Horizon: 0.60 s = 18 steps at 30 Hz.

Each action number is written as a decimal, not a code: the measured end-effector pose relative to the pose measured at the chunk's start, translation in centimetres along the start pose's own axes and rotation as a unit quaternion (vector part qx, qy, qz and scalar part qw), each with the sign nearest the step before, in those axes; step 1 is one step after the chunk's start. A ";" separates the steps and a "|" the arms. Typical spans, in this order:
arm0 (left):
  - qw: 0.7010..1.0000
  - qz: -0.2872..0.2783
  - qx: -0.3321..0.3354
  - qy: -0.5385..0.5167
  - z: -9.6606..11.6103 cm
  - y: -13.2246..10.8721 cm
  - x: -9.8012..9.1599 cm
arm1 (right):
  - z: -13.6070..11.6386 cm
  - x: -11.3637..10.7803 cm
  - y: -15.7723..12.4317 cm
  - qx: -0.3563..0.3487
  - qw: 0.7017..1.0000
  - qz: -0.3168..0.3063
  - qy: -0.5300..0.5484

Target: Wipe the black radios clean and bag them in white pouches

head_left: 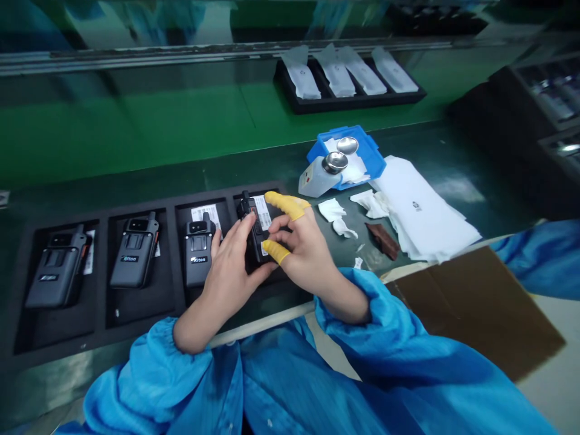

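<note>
A black two-way radio stands turned on its side at the right end of a black foam tray, with a white barcode label beside it. My left hand is closed around its left side and lower end, thumb beneath. On the right side, my right hand grips it between thumb and fingers; yellow finger cots cover the thumb and index finger. Nearest my left hand, another radio lies face down in its compartment. Two more radios, one in the middle and one at the left, fill other compartments.
Behind my right hand are a pump bottle and a blue box with white tissues. Crumpled wipes, a brown scrap and white plastic sleeves lie rightward. A cardboard sheet juts below; another tray stands behind.
</note>
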<state>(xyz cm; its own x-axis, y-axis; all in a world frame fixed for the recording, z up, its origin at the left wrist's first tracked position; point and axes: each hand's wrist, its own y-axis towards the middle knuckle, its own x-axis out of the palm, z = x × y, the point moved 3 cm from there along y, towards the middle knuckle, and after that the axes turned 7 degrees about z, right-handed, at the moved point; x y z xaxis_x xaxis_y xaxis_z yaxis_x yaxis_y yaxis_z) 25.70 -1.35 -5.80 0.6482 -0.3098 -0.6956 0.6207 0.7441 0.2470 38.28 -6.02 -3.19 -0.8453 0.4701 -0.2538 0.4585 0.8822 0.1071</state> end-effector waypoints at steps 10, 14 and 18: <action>1.000 0.028 0.005 0.000 0.1 0.4 -0.3 | 3.5 -14.4 -1.2 0.094 0.962 0.234 -0.102; 1.000 0.020 -0.015 0.002 0.1 0.6 -0.3 | 7.4 -17.8 -2.9 0.184 0.938 0.255 -0.145; 1.000 0.020 0.002 0.009 0.2 0.5 -0.5 | 8.8 -17.4 -4.2 0.187 0.951 0.186 -0.163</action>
<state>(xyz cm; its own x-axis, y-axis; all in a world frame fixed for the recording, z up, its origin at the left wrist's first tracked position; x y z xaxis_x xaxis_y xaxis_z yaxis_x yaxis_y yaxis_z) 25.76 -0.96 -5.22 0.6644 -0.2686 -0.6974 0.5958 0.7538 0.2773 53.52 -18.14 -7.70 -0.5043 0.6611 -0.5556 0.8258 0.5573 -0.0864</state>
